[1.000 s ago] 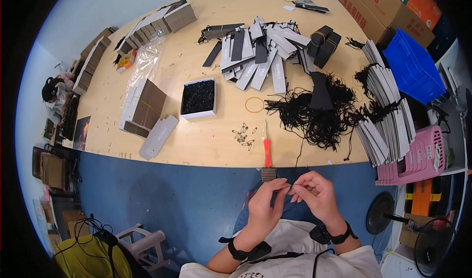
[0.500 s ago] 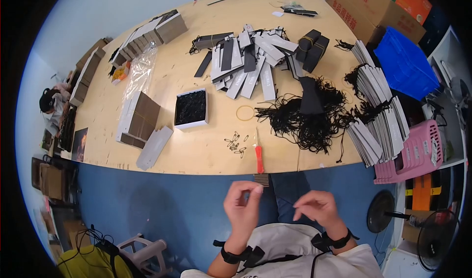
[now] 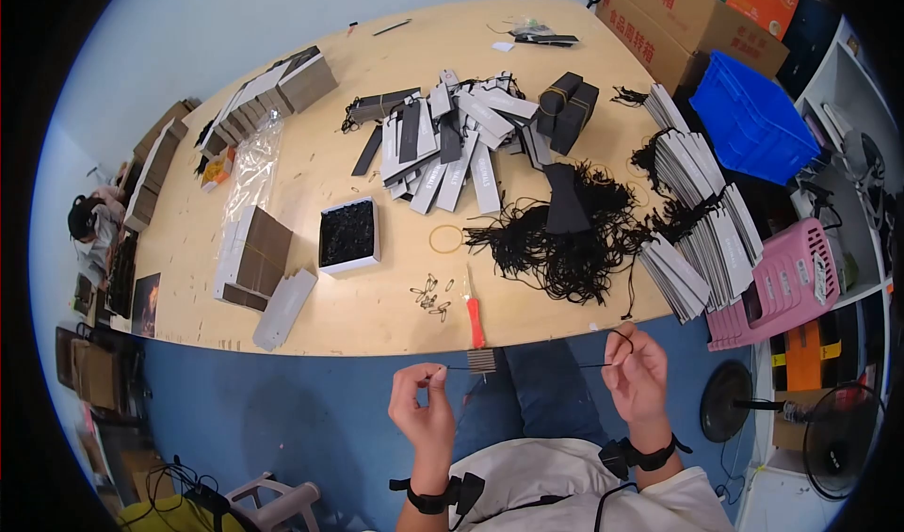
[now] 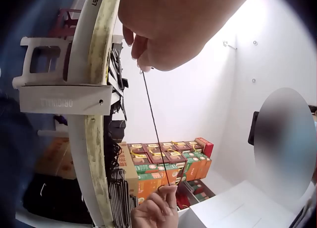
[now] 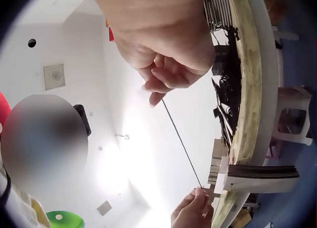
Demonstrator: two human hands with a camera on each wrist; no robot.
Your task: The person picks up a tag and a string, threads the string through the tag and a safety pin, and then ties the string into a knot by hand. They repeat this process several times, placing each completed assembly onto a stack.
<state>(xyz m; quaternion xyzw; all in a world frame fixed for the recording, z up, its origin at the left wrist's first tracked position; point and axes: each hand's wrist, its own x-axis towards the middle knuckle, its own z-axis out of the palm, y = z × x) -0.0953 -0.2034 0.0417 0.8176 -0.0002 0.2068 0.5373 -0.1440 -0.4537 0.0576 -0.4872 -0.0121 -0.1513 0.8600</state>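
A thin black cord (image 4: 153, 120) is stretched nearly straight between my two hands in front of the table's near edge. My left hand (image 3: 424, 408) pinches one end between thumb and fingertips, where a tiny metal piece shows in the left wrist view. The other end is pinched by my right hand (image 3: 638, 374), with a loop of cord rising over its fingers. Just beyond the hands, a small stack of grey cards (image 3: 480, 361) juts over the table edge, close to a red-handled awl (image 3: 475, 323). Small metal pins (image 3: 431, 297) lie scattered left of the awl.
On the table (image 3: 395, 330) are a heap of black cords (image 3: 537, 259), a white box of black pieces (image 3: 349, 234), loose printed tags (image 3: 452, 179) and a card stack (image 3: 252, 254). Corded tags (image 3: 720, 235) line the right edge, beside a pink basket (image 3: 782, 282) and blue crate (image 3: 753, 118).
My hands were together at first, then drew apart, left hand leftward and right hand rightward and up. The cord now spans between them. The head view has shifted slightly.
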